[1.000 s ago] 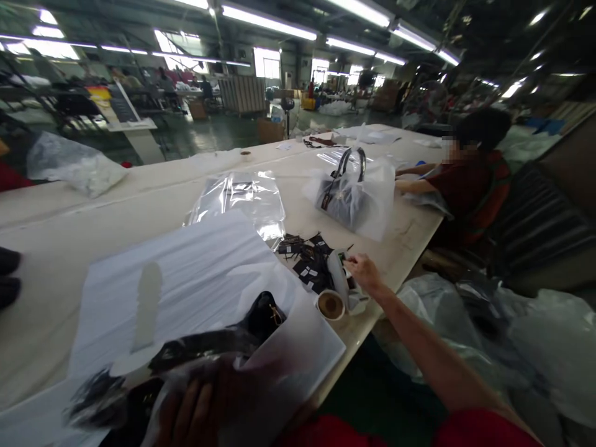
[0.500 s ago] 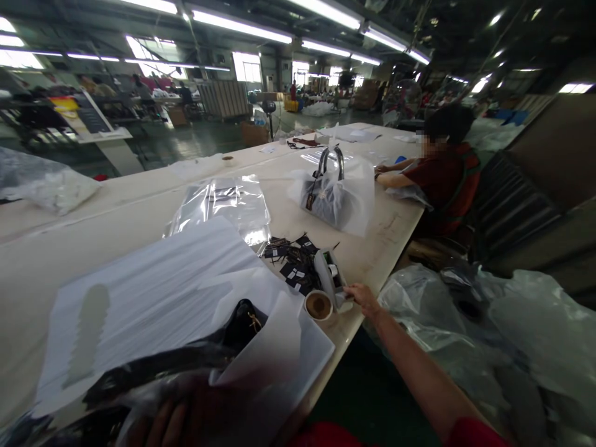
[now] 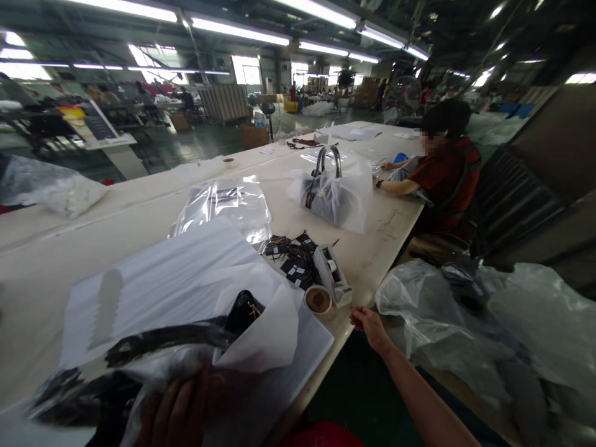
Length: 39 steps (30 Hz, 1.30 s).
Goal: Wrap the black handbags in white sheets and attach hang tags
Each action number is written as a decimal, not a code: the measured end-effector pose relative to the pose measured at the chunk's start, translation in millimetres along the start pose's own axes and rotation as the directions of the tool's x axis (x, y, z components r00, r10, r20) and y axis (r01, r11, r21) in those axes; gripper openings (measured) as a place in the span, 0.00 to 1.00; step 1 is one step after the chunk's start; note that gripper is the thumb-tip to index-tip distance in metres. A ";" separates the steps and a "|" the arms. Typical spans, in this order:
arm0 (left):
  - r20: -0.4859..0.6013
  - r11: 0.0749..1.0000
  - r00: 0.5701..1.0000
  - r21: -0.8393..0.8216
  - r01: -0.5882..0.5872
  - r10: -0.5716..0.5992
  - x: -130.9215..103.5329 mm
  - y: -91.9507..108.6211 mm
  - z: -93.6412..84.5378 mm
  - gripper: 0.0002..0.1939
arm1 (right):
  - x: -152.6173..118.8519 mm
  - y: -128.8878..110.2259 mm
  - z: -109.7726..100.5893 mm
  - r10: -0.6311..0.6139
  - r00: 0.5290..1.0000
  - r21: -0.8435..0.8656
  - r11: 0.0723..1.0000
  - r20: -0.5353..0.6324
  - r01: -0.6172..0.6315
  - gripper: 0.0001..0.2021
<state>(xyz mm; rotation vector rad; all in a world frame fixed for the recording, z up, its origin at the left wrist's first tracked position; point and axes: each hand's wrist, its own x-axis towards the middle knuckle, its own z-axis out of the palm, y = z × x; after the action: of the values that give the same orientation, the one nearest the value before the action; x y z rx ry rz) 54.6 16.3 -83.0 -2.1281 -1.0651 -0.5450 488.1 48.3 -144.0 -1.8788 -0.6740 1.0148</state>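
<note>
Resting on the translucent white wrapping sheet around the glossy black bag, seven o'clock in the head view, the left hand has adjacent fingers; pinch indeterminable. Right hand, five o'clock: fingers curled, contents indeterminable, near the pale tabletop edge. Open surface: three to four o'clock.

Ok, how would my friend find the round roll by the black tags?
Find the pale table, then the black tags near its right edge. The roll sits below them in view: white rim, brown inside, nearer than the other roll.
</note>
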 end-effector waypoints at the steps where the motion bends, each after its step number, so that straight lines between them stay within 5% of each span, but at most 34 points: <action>1: 0.005 1.000 1.000 0.000 0.001 -0.001 1.4 1.4 -0.6 0.29 | 3.8 1.3 1.4 0.006 1.000 -0.022 1.000 -0.012 -0.006 0.14; 7: 0.067 0.998 0.996 -0.018 0.064 -0.063 10.2 10.9 -9.6 0.22 | 0.1 8.5 -4.8 -0.007 0.996 -0.273 0.962 -0.094 -0.019 0.06; 11: 0.102 0.994 0.991 -0.060 0.096 -0.090 14.3 13.7 -13.8 0.19 | -57.0 5.0 16.2 -0.042 0.978 -0.419 0.899 0.204 0.126 0.07; 13: 0.118 0.993 0.989 -0.069 0.097 -0.088 14.8 13.7 -15.9 0.20 | -103.8 -10.3 42.1 -0.050 0.901 -0.380 0.895 0.431 0.232 0.11; 15: 0.122 0.994 0.990 -0.077 0.080 -0.070 14.2 12.9 -17.0 0.20 | -151.5 -35.1 75.6 -0.122 0.731 -0.228 0.905 0.671 0.360 0.13; 16: 0.113 0.994 0.992 -0.087 0.069 -0.058 13.4 12.2 -17.0 0.20 | -172.4 -49.6 93.5 -0.172 0.668 -0.144 0.909 0.724 0.390 0.13; 18: 0.082 0.992 0.996 -0.120 0.043 -0.034 11.3 10.6 -15.6 0.20 | -203.5 -77.4 128.0 -0.267 0.615 0.035 0.931 0.742 0.362 0.13; 20: 0.051 0.987 0.998 -0.157 0.033 -0.025 8.5 9.5 -13.2 0.20 | -218.9 -97.0 158.0 -0.340 0.632 0.169 0.934 0.697 0.316 0.15; 22: 0.037 0.982 0.999 -0.188 0.031 -0.025 5.6 9.1 -10.9 0.20 | -221.1 -104.4 182.5 -0.360 0.698 0.221 0.933 0.619 0.285 0.16; 27: 0.066 0.970 0.998 -0.240 0.024 -0.008 -0.4 10.3 -10.0 0.19 | -206.1 -90.2 220.0 -0.356 0.856 0.108 0.934 0.375 0.341 0.17; 39: 0.081 0.976 0.994 -0.211 -0.050 0.069 7.4 3.9 -18.4 0.22 | -199.4 -97.5 235.1 -0.364 0.916 -0.260 0.880 0.169 0.397 0.26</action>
<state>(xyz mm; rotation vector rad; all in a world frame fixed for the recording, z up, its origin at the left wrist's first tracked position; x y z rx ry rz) 60.8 5.1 -67.5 -2.3794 -1.0257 -0.5605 178.7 44.8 -50.0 -1.8358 -1.2674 0.8009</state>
